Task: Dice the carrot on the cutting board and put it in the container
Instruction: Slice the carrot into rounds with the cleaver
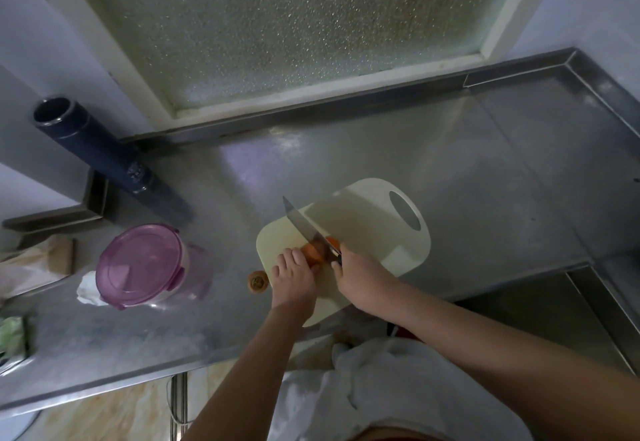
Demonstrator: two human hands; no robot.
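One broad steel counter (450,170) spreads out past your fingertips, and a frosted window (294,25) rises behind it, well beyond them. Under your fingers lies the cream cutting board (374,226), set at a slant, its handle hole at the end far from your right knuckles, up and to the right. Well apart to the left of your left fingers stands the container (145,264), its purple lid on. Farther off the same way, a dark pipe (97,150) stands at the back of the counter by the wall.

Your right hand (360,281) is closed tight round the handle of the knife (304,229). The blade runs up and to the left from that fist, its tip pointing away past your left fingertips. Your left hand (294,281) sits on the near left part of the board, fingers curled down over the carrot (313,253) and pinning it to the board. The blade crosses the carrot just ahead of those fingertips, and orange shows on both sides of the steel. You cannot tell whether the cut has gone through. A small carrot end (257,281) lies on the bare counter just left of your left hand, off the board and close to its edge.
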